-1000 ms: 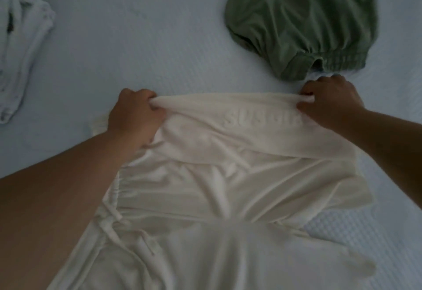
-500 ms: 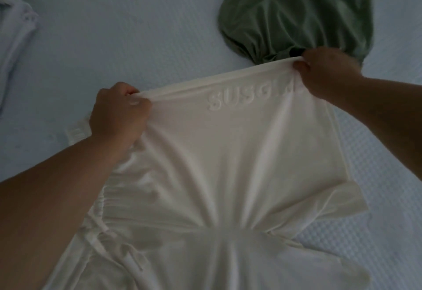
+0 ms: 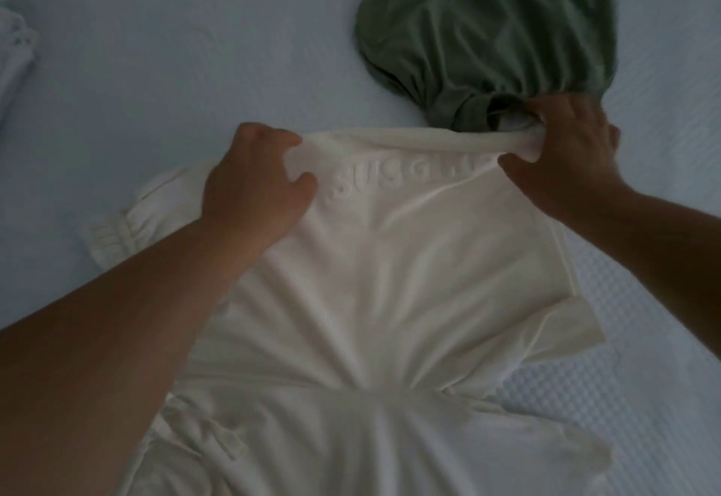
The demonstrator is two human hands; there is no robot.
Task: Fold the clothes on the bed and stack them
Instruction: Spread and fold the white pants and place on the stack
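A cream-white garment with raised lettering near its far edge lies spread on the bed in front of me. My left hand grips the far edge at its left end, thumb pressed on the cloth. My right hand pinches the same edge at its right end, where the fabric is bunched into a roll. A crumpled green garment lies just beyond, touching my right hand's fingers. An elastic cuff of the white garment sticks out to the left under my forearm.
A pile of white clothing lies at the left edge of the view. The pale blue textured bedcover stretches around everything, with open room at the far left and at the right.
Both hands carried the white garment's edge away from me, toward the green garment, then lowered it onto the bed. The panel with the lettering now lies flatter.
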